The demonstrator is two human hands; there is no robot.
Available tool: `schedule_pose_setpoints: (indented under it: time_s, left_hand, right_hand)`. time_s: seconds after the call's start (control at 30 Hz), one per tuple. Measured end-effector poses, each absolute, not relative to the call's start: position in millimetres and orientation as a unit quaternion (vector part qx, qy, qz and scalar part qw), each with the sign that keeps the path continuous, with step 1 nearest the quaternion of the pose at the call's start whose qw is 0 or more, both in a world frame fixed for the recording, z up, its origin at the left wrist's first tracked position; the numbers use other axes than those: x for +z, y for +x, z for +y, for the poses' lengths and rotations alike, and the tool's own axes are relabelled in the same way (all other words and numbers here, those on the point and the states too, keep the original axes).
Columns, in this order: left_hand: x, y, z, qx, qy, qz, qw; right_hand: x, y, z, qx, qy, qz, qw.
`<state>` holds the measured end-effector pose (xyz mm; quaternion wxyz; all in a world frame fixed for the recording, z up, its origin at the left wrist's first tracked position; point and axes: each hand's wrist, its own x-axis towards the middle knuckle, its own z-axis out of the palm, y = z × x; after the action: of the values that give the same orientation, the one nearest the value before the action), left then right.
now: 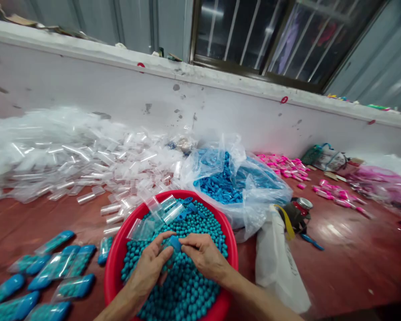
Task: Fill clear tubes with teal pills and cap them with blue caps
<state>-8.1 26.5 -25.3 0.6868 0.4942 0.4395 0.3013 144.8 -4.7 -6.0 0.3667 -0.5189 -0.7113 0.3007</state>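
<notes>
Over a red basin [232, 240] filled with teal beads [183, 287], my two hands meet near its middle. My left hand [150, 261] is closed around a clear plastic tube with teal beads inside, partly hidden by the fingers. My right hand [205, 256] pinches a blue cap [174, 243] at the tube's end; whether it is fully seated cannot be seen. Several empty clear tubes [170, 211] lie on the beads at the basin's back, beside loose blue caps [187, 207].
Filled, blue-capped tubes [75, 285] lie at the left. A heap of clear tubes [120, 165] spreads along the wall. Behind the basin sits a plastic bag [260, 196] of blue caps [220, 187]. Pink pieces [284, 166], a dark jar-like object [299, 211] and a white bag [277, 263] are rightward.
</notes>
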Motion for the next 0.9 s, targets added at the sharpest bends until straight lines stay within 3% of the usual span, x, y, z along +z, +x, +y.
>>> schedule_pose_setpoints:
  time_s: [0.2, 0.37, 0.47, 0.6, 0.73, 0.9]
  left_hand:
    - [-22, -5, 25, 0.329, 0.492, 0.458, 0.663]
    - [-15, -15, 32, 0.274, 0.516, 0.418, 0.696]
    - [-11, -20, 31, 0.256, 0.550, 0.399, 0.687]
    - [-9, -22, 25, 0.278, 0.568, 0.405, 0.660]
    - [-12, -21, 22, 0.333, 0.593, 0.421, 0.600]
    - [-15, -16, 23, 0.384, 0.583, 0.399, 0.594]
  right_hand:
    - [-9, 141, -9, 0.269, -0.518, -0.712, 0.391]
    - [1, 151, 3, 0.528, -0.486, -0.563, 0.411]
    - [2, 153, 13, 0.591, -0.494, -0.467, 0.434]
    - [0, 145, 16, 0.576, -0.504, -0.470, 0.440]
    - [-1, 132, 5, 0.540, -0.485, -0.595, 0.346]
    - [-8, 114, -6, 0.363, -0.573, -0.689, 0.257]
